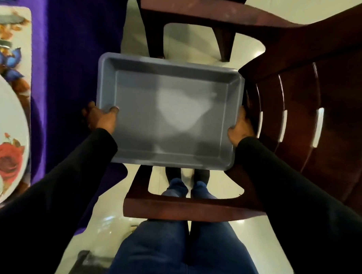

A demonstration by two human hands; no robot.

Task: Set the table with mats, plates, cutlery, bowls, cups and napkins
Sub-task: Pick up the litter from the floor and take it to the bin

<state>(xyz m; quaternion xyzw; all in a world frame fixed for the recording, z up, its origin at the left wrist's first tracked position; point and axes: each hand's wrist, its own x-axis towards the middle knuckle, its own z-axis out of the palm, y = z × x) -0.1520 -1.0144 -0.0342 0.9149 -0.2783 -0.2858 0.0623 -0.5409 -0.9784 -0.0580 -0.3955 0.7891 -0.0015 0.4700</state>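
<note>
Brown chair [299, 120] beneath, grey tray [168, 114] level, long axis sideways, left hand [100, 117], right hand [241, 128] grasping its ends.

A home dining area is being shown: beside the purple-clothed table [76, 51], a floral mat [12, 55], plate [6, 118] and brown chair [300, 100] are being seen.

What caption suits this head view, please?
Both hands, left and right, hold an empty grey tray above a brown chair.
</note>
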